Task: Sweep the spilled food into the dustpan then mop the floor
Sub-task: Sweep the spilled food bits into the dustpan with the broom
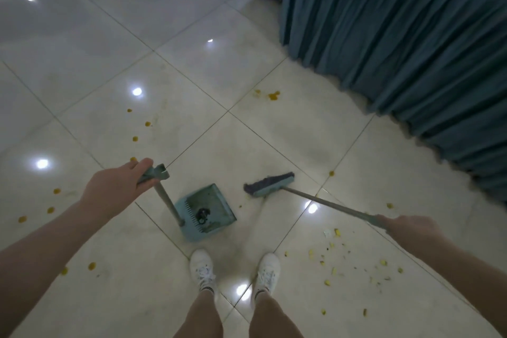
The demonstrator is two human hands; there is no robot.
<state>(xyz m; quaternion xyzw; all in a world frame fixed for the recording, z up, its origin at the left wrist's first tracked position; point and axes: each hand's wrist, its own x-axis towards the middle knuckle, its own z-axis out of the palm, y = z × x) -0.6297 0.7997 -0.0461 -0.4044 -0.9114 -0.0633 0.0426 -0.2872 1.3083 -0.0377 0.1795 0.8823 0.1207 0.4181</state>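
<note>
**Two hands, one broom, one dustpan over a littered floor**

Two hands were at work. The left hand (115,186) was closed around the top grip of the dustpan (207,211) handle, its fingertips hidden behind the grip. The right hand (408,226) was wrapped around the broom (270,185) stick, the end of the stick lost inside the fist.

What lay inside the dustpan was hard to make out: a small dark clump near its comb teeth, no more. The dim light blurred the smaller scraps.

The dustpan sat on the tiled floor (82,35) between the two hands, just ahead of the white shoes (201,269). Its open mouth pointed away from the person and toward the right hand; its pole rose slanting back to the left hand. The broom's long stick ran from the right hand down toward the left hand, ending in the brush head just beside the pan's mouth, not touching it.

Yellow food bits (336,232) lay below the right hand, and orange spots (134,138) beyond and outside the left. A blue pleated cloth (397,49) hung beyond the right hand, its top cut off.
</note>
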